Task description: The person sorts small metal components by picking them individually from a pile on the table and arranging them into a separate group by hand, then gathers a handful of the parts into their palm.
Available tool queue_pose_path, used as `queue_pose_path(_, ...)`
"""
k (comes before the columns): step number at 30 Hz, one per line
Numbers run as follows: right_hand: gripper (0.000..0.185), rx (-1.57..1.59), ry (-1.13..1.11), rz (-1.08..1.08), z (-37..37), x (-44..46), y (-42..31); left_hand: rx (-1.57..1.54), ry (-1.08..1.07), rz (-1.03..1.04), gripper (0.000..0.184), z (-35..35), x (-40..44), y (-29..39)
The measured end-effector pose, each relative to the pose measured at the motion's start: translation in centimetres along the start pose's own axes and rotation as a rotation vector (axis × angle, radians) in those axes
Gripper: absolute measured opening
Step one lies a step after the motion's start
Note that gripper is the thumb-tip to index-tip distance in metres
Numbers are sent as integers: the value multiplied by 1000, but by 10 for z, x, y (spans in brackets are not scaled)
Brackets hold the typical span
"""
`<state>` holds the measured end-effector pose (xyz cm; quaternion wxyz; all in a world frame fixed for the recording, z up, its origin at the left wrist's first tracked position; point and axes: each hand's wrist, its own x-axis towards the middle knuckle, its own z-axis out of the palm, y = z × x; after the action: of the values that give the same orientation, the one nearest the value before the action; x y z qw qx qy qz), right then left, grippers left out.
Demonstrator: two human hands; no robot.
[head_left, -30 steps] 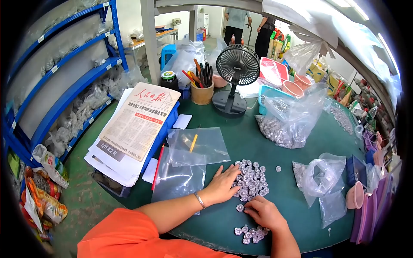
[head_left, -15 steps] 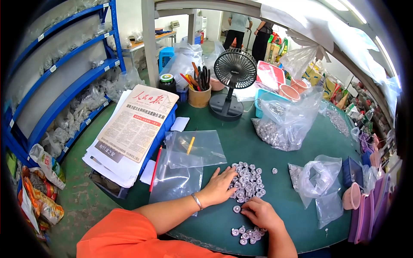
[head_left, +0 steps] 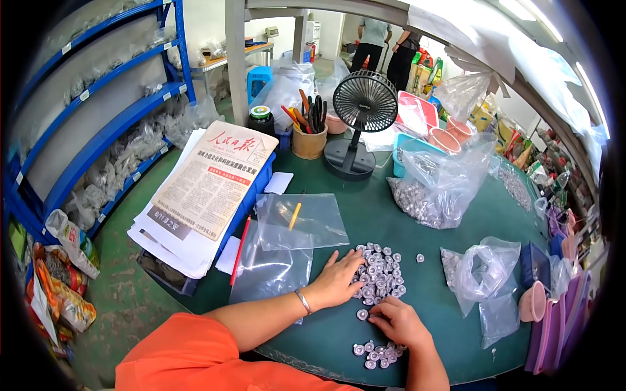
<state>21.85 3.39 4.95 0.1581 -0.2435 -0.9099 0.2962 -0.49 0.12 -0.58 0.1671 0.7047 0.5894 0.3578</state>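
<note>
My left hand (head_left: 337, 281) lies with its fingers stretched out against the left side of a heap of small round metal parts (head_left: 379, 270). Just below the heap, my right hand (head_left: 400, 322) is closed, its fingertips bent down to the green tabletop. What those fingertips hold, if anything, is hidden. One single round part (head_left: 362, 315) rests left of them, apart from the rest. A smaller group of the same parts (head_left: 377, 355) sits nearer my body, below the right hand. Another lone part (head_left: 420, 258) lies right of the heap.
Clear plastic bags (head_left: 274, 267) lie left of the heap, with a yellow stick (head_left: 295, 216) on top. A newspaper (head_left: 212, 176) covers papers at the left. A black fan (head_left: 355, 150) stands behind. Filled bags (head_left: 437, 189) and an open bag (head_left: 482, 270) are on the right.
The view has shifted slightly, so things sit a little further right. Both hands keep nearly the same places beside the parts.
</note>
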Motion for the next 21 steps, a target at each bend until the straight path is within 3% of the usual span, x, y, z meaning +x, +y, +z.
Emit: queue_pose_path(21,13,11,-1,3,0,0,2,-6,-9,-9,50,-1,1,1)
